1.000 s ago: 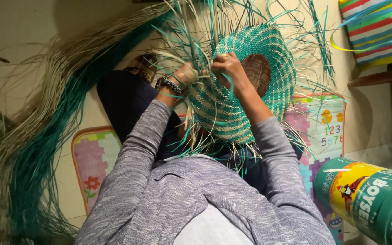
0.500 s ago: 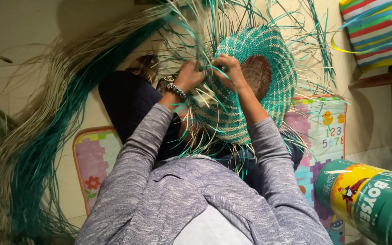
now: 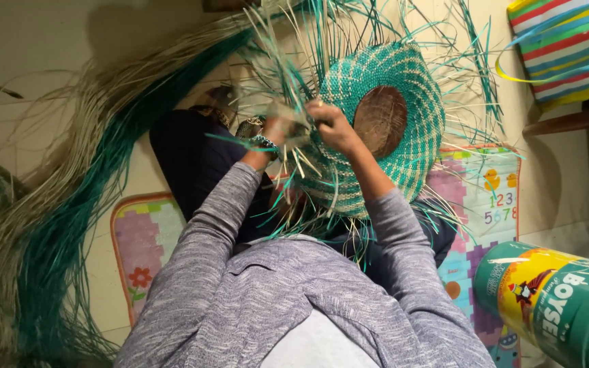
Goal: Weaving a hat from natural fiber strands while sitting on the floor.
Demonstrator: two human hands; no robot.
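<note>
A round woven piece of teal and cream straw point(image 3: 403, 88) rests on my lap, built around a brown wooden form point(image 3: 381, 120). Loose straw ends stick out all around its rim. My left hand point(image 3: 275, 129), with a beaded bracelet at the wrist, pinches straw strands at the weave's left edge. My right hand point(image 3: 332, 126) grips strands right beside it, the two hands nearly touching. Both arms wear grey sleeves.
A long bundle of teal and cream straw point(image 3: 69, 225) sweeps across the floor at the left. A colourful play mat point(image 3: 485, 197) lies under me. A green and yellow can point(image 3: 553, 307) lies at lower right. A striped woven bag point(image 3: 567, 48) stands at upper right.
Both hands have shifted along the weave's left edge, working the strands; the left hand is blurred with motion. The woven piece has turned slightly.
</note>
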